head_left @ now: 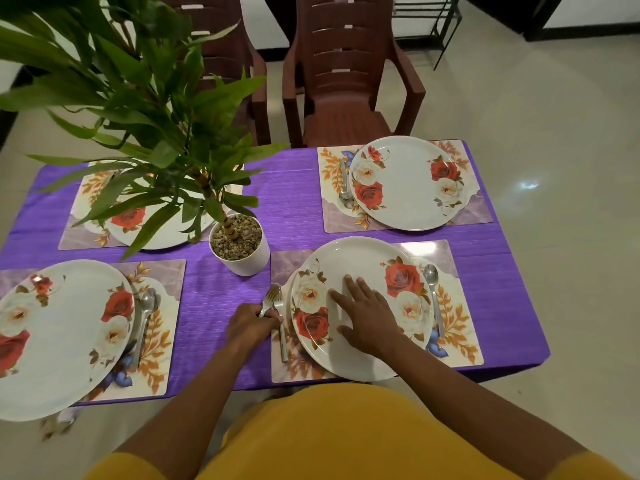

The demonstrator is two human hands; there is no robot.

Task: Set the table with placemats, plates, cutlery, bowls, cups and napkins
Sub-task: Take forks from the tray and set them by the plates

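Covering the worktop (294, 202) is a purple cloth with four floral placemats, each carrying a rose-patterned plate; a potted plant (239, 244) stands near the middle and two brown chairs (346, 81) wait beyond the far edge. On the nearest placemat (460, 341) the plate (360, 271) sits under the right hand (367, 317), whose grip is spread, fingers straight and pressing flat on the plate. A spoon (433, 292) lies on the mat just right of that plate. The left hand (251, 323) has its grip pinching the fork (277, 313) by the handle, at the plate's left rim. Judged from this, the step is laying the fork: keep the plate pinned steady, lower the fork flat onto the mat beside the rim, handle parallel to the spoon, then let go without nudging the plate.
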